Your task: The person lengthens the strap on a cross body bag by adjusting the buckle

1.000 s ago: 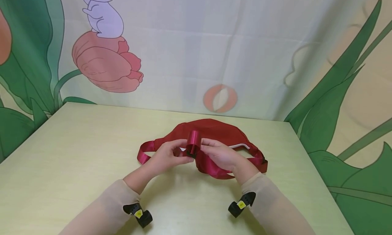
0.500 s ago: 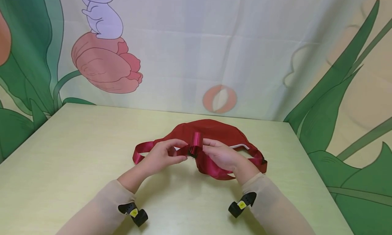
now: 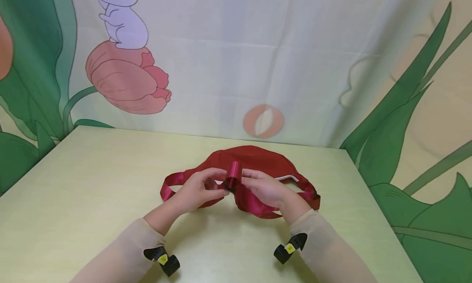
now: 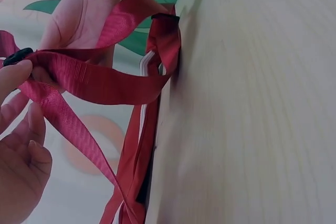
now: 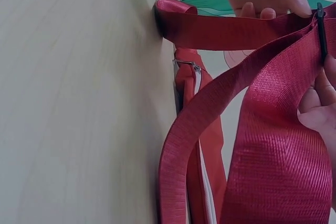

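A red waist bag (image 3: 254, 154) lies on the table with its magenta webbing strap (image 3: 254, 203) raised in front of it. Just above the table, a short loop of the strap stands up between both hands. Beneath this loop sits a black strap adjuster (image 5: 321, 32). My left hand (image 3: 200, 189) pinches the strap at the adjuster; in the left wrist view its thumb lies against the black adjuster (image 4: 18, 57). From the other side, my right hand (image 3: 266, 189) grips the strap beside the loop, its fingertips partly hidden behind the webbing.
The bag's white zipper (image 5: 203, 177) shows in the right wrist view. Another strap loop (image 3: 171, 184) lies left of the bag. The pale wooden table (image 3: 92, 192) extends to a printed curtain (image 3: 199, 69) at its back edge.
My left hand first slid left along the strap, away from the adjuster, then came back right to it. The upright loop tilted slightly with this. My right hand stayed nearly still.
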{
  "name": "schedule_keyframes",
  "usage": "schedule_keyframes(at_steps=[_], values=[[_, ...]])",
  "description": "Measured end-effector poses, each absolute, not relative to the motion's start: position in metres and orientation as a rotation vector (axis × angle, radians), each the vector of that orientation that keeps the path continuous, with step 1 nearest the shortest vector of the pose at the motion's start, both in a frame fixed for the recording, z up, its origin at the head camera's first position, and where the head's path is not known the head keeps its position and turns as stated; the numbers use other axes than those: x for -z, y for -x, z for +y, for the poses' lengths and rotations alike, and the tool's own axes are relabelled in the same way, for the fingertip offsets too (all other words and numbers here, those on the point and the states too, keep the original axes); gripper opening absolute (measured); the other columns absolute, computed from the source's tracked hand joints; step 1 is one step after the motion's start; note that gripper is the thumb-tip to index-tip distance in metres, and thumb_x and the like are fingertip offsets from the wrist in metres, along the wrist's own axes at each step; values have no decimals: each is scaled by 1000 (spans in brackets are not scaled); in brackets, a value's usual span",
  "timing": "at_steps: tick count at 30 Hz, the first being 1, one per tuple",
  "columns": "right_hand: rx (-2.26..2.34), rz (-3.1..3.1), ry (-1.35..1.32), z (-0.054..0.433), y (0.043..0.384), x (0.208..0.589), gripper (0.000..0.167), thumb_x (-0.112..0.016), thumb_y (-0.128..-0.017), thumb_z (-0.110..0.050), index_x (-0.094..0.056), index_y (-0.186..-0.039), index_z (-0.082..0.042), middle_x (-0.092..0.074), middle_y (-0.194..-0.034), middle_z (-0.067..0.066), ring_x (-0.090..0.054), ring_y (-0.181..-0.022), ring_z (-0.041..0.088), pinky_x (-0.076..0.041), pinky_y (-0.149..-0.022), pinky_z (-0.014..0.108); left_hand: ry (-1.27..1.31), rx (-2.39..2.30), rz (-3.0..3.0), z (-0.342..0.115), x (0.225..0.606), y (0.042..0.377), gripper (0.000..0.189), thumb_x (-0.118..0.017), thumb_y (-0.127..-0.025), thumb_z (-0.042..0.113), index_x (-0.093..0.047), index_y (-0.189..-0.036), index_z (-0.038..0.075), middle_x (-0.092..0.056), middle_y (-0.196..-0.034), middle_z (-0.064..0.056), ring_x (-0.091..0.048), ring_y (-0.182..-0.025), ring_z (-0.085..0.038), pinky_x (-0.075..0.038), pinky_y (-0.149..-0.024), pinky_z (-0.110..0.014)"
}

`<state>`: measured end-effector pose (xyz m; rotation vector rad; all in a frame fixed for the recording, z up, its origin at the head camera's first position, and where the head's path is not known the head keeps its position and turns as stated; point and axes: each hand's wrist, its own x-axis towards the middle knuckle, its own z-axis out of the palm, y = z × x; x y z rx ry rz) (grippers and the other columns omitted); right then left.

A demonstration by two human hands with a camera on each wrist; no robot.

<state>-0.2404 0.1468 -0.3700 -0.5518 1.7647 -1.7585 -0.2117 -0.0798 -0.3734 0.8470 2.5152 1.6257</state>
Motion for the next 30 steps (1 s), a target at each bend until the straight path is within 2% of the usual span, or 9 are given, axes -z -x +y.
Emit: schedule_keyframes(at_steps=[7,15,20,24,30], values=[[1791,1768,528,146,241,371,36,-45,-98,-13,-49,-131,2,-60,-118,6,-44,-121,24,-23,-108,41,-812,-1539,2582,-90,376,216,37,-75,-79,15,-62,-113,13,-61,-96,1,-55,-71,-17,-47,-57,-28],[1738,1800,532,144,245,375,31,-48,-97,-17,-55,-124,-2,-58,-119,7,-42,-122,25,-25,-106,43,-866,-1560,2533,-82,376,214,49,-76,-79,18,-57,-125,17,-63,-93,1,-58,-73,-17,-51,-61,-30],[1720,1809,535,144,246,376,30,-48,-97,-16,-55,-122,-2,-58,-117,7,-43,-120,25,-26,-105,44,-884,-1589,2522,-83,377,216,40,-75,-80,14,-61,-117,16,-61,-103,2,-58,-75,-18,-51,-65,-31],[1718,1828,523,146,245,373,28,-49,-97,-15,-56,-120,-1,-59,-114,7,-44,-118,25,-27,-105,43,-883,-1517,2574,-88,379,218,36,-75,-80,12,-61,-113,12,-60,-107,-1,-58,-74,-15,-51,-63,-28],[1737,1840,484,148,243,371,26,-49,-97,-14,-57,-118,-1,-59,-112,7,-43,-118,25,-25,-105,43,-871,-1461,2608,-89,383,220,42,-75,-79,14,-59,-118,10,-59,-109,-3,-57,-73,-13,-51,-59,-27]])
